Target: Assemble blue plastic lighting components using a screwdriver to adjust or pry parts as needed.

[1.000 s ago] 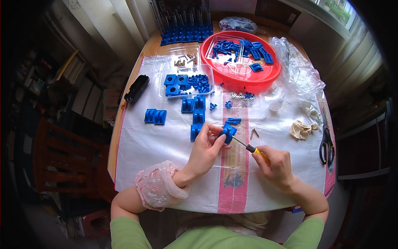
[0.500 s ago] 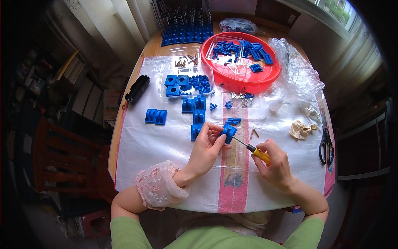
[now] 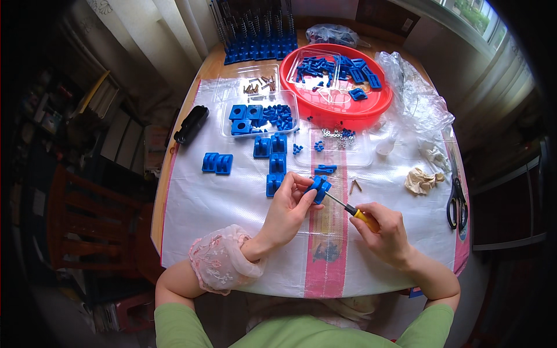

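Observation:
My left hand (image 3: 289,206) pinches a blue plastic bracket (image 3: 318,188) above the table's middle. Wrapped round the yellow handle of a screwdriver (image 3: 361,216), my right hand (image 3: 385,231) points its shaft up and left. The screwdriver's tip meets the right side of the bracket; the exact contact spot is too small to make out. Just left of the held bracket, several similar blue brackets (image 3: 278,162) stand in a column. A small blue part (image 3: 325,169) lies beyond my left fingertips, and two screws (image 3: 355,185) rest above the screwdriver.
A clear box (image 3: 260,113) holds blue pieces. Behind it are loose screws (image 3: 259,86) and a red basin (image 3: 336,110) of blue parts. Two brackets (image 3: 217,163) and a black case (image 3: 191,124) lie left. Scissors (image 3: 457,204) and a crumpled cloth (image 3: 423,181) lie right.
My right hand has turned slightly on the screwdriver handle, its fingers covering more of it. The bracket and my left hand stay nearly in place.

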{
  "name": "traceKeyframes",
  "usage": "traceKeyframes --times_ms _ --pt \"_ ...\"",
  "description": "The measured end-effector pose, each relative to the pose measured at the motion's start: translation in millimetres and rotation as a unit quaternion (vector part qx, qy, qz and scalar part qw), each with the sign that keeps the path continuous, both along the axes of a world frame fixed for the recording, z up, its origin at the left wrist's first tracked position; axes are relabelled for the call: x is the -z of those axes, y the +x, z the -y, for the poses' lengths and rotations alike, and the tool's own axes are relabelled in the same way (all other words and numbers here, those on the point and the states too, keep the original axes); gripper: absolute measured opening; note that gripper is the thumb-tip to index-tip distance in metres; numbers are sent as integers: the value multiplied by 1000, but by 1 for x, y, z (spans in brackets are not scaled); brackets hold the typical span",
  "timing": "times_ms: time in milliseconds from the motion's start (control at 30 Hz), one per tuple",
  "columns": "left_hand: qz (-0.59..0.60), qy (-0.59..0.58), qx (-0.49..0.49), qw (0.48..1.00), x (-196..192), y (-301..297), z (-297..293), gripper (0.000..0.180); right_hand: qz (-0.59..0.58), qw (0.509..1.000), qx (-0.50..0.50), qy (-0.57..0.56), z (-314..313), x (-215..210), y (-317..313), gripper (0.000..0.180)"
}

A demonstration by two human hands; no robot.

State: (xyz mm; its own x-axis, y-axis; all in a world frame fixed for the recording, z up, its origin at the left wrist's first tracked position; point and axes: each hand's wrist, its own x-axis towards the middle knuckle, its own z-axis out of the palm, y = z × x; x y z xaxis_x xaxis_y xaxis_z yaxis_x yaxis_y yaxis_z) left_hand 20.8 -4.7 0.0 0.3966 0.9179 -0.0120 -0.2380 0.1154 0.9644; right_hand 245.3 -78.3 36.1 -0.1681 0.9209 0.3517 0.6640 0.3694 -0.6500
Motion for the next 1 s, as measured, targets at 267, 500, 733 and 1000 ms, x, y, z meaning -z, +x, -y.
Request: traceKeyframes --times_ms 267,500,733,1000 --pt "-8 5 0 1000 -1 0 0 14 -63 992 6 -109 0 -4 0 18" --pt "-4 3 3 1000 0 0 -1 14 -7 1000 14 -21 -1 0 0 18" --pt "17 -27 9 999 -2 -1 -1 17 114 990 22 85 -4 -9 3 26" --pt "5 12 45 999 -3 -2 -3 30 93 992 27 86 -6 -6 4 25"
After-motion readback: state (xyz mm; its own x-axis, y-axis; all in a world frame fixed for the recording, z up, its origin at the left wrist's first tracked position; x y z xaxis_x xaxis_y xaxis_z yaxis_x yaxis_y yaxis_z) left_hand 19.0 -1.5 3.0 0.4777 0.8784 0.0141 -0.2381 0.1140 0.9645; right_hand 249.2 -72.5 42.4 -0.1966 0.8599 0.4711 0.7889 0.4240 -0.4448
